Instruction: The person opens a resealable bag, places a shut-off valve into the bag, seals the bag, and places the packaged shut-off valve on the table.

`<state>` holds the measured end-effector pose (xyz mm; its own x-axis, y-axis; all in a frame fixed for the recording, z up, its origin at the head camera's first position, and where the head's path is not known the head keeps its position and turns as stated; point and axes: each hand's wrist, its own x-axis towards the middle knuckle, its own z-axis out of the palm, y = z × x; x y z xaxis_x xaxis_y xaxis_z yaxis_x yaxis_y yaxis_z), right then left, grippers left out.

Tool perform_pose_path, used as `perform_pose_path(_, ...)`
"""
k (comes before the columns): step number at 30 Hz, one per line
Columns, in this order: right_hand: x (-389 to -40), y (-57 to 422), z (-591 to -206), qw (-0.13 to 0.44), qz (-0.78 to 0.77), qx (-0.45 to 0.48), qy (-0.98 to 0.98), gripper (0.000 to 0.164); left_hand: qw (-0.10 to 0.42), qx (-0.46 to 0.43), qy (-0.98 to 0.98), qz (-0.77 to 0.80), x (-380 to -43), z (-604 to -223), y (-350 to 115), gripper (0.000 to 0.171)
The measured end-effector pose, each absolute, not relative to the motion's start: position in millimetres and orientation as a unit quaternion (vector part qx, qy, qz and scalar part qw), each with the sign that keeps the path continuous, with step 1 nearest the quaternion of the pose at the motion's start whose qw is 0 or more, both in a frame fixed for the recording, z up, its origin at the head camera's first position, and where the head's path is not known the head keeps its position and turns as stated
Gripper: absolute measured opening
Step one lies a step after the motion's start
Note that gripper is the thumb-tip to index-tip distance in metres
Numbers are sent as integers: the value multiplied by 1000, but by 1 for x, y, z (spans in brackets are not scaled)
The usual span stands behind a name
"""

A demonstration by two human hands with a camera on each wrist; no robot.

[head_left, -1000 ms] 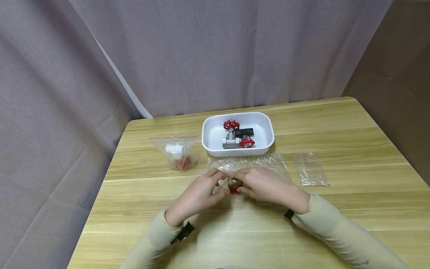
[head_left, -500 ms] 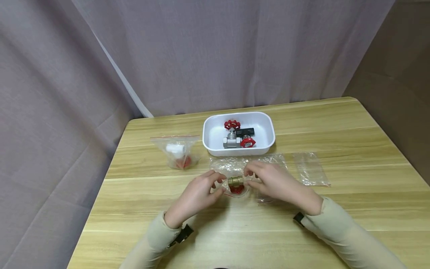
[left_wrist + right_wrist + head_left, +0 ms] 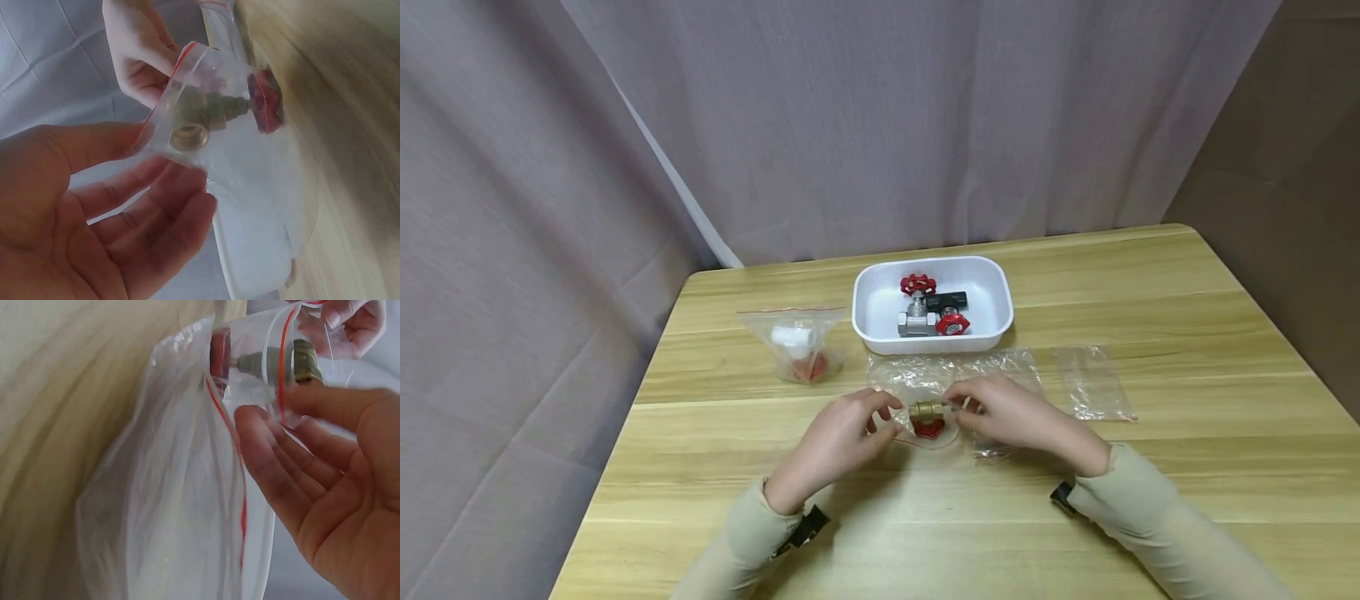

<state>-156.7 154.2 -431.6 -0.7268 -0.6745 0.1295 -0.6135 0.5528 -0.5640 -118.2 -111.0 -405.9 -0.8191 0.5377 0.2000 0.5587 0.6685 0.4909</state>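
A brass gate valve with a red handwheel sits inside a clear zip bag with a red seal line, just in front of the white tray. From the left, my left hand holds the bag's mouth, its thumb at the edge and its fingers bent behind the film. My right hand pinches the opposite side of the mouth near the red line. Between the two hands, the valve's threaded end shows at the opening, and the handwheel points down towards the table.
The white tray holds a steel valve and a black valve, both with red handwheels. At left stands a zip bag with a white, red-handled valve. Flattened clear bags lie right of my right hand and beneath it.
My right hand has drawn back from the brass valve to the right, uncovering it, then come slightly in again at the bag's edge. The left hand has stayed nearly in place.
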Motion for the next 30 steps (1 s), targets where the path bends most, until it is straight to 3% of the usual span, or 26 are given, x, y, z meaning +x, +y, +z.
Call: perform_pose_path(30, -145, 156, -410, -20, -298, -335, 894, 17, 25, -323, -899, -295, -117, -399, -111, 17)
